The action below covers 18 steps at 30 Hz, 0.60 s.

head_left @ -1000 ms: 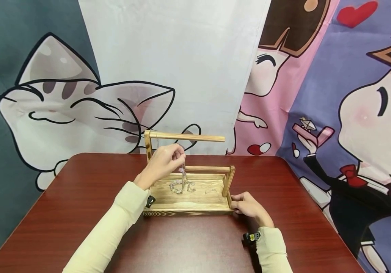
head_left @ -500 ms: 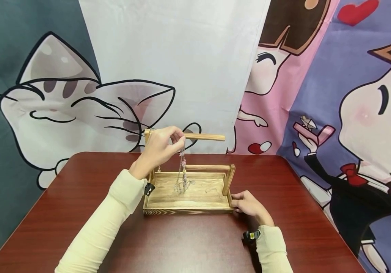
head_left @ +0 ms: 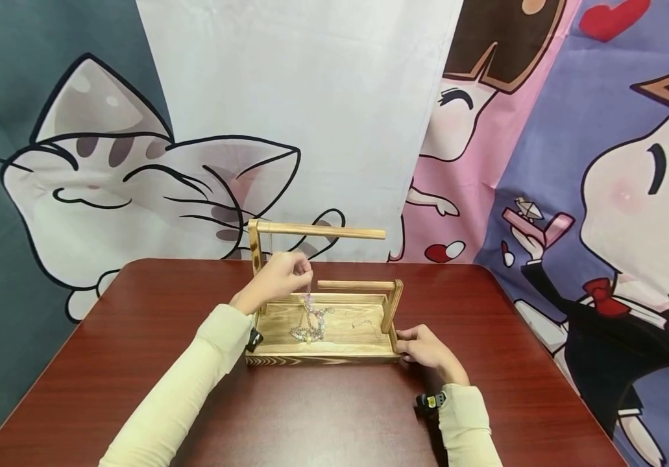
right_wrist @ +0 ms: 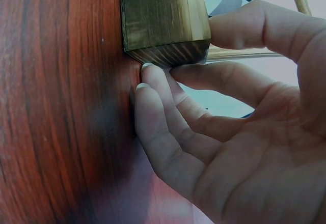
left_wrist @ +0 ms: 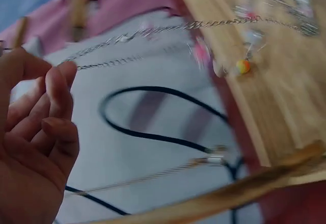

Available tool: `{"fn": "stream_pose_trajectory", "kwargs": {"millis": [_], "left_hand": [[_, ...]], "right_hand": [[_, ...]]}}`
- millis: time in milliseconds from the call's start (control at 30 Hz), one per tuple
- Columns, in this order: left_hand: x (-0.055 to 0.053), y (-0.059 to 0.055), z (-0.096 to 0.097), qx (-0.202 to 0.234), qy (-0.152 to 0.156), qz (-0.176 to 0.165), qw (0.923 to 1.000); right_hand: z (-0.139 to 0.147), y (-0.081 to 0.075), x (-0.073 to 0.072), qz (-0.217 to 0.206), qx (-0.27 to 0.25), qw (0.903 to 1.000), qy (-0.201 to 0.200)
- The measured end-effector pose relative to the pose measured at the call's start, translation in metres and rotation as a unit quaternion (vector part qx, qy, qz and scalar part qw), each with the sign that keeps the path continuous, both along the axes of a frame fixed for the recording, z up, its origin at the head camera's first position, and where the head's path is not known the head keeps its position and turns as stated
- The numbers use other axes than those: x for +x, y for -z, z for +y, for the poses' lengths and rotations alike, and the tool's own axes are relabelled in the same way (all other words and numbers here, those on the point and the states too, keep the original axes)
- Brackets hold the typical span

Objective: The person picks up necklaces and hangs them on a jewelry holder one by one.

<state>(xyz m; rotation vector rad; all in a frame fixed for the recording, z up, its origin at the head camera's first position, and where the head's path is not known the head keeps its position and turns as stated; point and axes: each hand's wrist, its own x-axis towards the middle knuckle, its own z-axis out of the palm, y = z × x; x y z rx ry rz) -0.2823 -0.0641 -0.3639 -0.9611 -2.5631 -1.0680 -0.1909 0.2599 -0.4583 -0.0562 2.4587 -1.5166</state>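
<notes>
No lettering, brand or number can be read on the wooden tray (head_left: 322, 359) or anywhere around it. To the tray's near right, beside the cream cuff (head_left: 464, 408), a small yellow patch (head_left: 431, 402) stands out on a black wrist device (head_left: 423, 406), any markings on it too small to make out. Well above the tray and to its right, a printed red heart (head_left: 613, 19) on the cartoon backdrop (head_left: 311, 97) is the clearest sign in view, a plain symbol.

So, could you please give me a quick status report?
Left hand pinching beaded chain, lower part in tray. Right hand gripping tray's right end. Thin chain hanging from upper bar: possible snag.
</notes>
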Motion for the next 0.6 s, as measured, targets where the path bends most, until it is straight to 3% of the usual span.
{"fn": "stream_pose_trajectory", "kwargs": {"millis": [100,200,433,600], "left_hand": [[-0.003,0.014,-0.004,-0.018,-0.008,-0.024,0.9995],[-0.003,0.015,-0.006,0.005,-0.013,-0.038,0.9992],[0.0,-0.01,0.0,0.08,-0.029,-0.03,0.9959],[0.004,-0.03,0.003,0.136,-0.022,-0.036,0.9897]], "right_hand": [[-0.001,0.001,0.001,-0.004,0.005,1.0,-0.007],[-0.001,0.0,0.001,-0.006,0.005,0.9999,-0.008],[-0.001,-0.002,-0.001,-0.004,-0.005,1.0,0.001],[0.0,0.0,-0.003,-0.008,-0.005,1.0,0.0]]}}
